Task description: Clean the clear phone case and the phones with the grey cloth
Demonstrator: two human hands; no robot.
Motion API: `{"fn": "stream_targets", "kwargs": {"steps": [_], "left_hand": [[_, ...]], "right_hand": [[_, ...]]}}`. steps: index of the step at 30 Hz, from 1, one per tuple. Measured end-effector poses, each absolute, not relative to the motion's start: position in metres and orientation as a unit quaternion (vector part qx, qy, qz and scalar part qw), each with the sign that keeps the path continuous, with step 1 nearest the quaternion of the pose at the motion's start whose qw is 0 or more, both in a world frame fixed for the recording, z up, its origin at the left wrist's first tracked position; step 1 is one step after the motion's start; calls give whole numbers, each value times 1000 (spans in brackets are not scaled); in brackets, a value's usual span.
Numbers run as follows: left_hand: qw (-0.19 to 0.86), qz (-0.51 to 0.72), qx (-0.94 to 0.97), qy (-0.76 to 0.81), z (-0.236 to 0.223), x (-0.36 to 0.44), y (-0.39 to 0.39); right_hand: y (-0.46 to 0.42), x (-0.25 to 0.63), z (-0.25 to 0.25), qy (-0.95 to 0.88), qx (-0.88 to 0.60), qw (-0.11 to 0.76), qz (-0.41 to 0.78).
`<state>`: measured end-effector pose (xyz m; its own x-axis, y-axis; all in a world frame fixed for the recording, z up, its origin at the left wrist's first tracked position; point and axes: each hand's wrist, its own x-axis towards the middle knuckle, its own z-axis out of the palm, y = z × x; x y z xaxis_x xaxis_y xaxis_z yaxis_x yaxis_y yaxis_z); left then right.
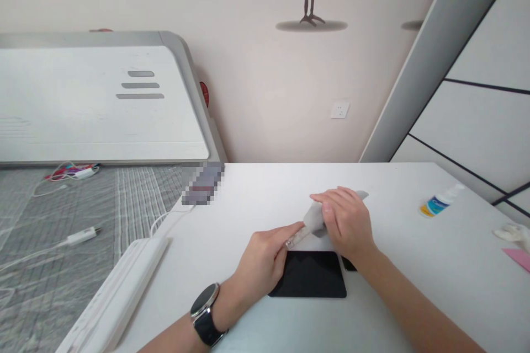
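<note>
Gripping a slim, clear plastic tube point(296, 239) near one end, the left hand point(260, 262) closes its fingers and thumb along it, low over a flat, matte-black rectangular pad point(308, 276); a round-faced black smartwatch point(206, 313) sits on that wrist. The right hand point(345, 219) curls over a crumpled pale grey cloth point(315, 218) bunched around the tube's far end, its fingers bent and pressing rather than spread. The pad lies flat on the white bench point(418, 298), just below both hands, and a second black piece point(350, 265) peeks out beside it, partly hidden by the right wrist.

A hold like this works best with one hand steadying the tube while the other keeps the cloth snug and presses evenly — wrists lifted, so nothing drags across the black pad.

Towards the bench's right side lie a small white bottle with a blue and yellow label point(439, 201), a crumpled white item point(511, 233) and a pink card point(517, 259). A long white moulded strip point(111, 298) runs along the left edge, near a pixelated, unreadable object point(202, 183). Beyond that edge, a white plug on its cable point(81, 236) rests on grey checked fabric point(83, 204), below a slotted white panel point(103, 99) leaning against a cream wall.
</note>
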<state>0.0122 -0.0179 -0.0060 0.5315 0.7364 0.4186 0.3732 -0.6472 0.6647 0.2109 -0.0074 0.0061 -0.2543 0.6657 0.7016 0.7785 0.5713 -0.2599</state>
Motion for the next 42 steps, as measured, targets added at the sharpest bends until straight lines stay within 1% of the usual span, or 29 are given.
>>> {"fn": "stream_targets", "kwargs": {"steps": [2,7,11,13,15,17,19,23,25,27,30,32,33,36,38,40,42], "left_hand": [[249,354,838,333,-6,15,-18],[229,363,839,334,-10,12,-17],[217,372,846,313,-5,10,-17],[220,375,844,313,-4,11,-18],[227,376,838,324,-6,13,-18],[225,383,833,329,-8,12,-17],[221,387,833,327,-8,10,-17],[231,388,838,307,-4,8,-17],[251,383,836,302,-2,11,-18],[275,378,826,314,-3,13,-18],[292,388,812,324,-4,13,-17],[291,393,809,325,-3,11,-16],[289,395,808,329,-2,10,-15],[284,406,795,351,1,8,-14],[284,409,788,361,0,9,-13],[281,399,794,362,-4,11,-13],[270,391,802,362,-9,12,-12]], "right_hand": [[-13,205,6,-778,-469,412,-67],[-22,185,6,-848,-372,372,-60],[-9,211,7,-787,-459,404,-76],[-11,210,7,-770,-479,417,-67],[-19,196,7,-799,-440,407,-51],[-24,183,6,-843,-370,387,-49],[-20,185,6,-858,-345,377,-57],[-2,222,6,-796,-446,402,-80],[-2,228,6,-780,-467,409,-78],[-10,215,7,-804,-439,398,-51],[-22,191,9,-875,-322,363,-5],[-21,192,10,-890,-285,355,-9],[-17,198,10,-884,-301,357,-24],[-5,221,8,-830,-410,370,-81],[-5,222,6,-806,-446,377,-94],[-14,207,5,-821,-421,376,-84],[-24,187,5,-863,-356,351,-67]]}}
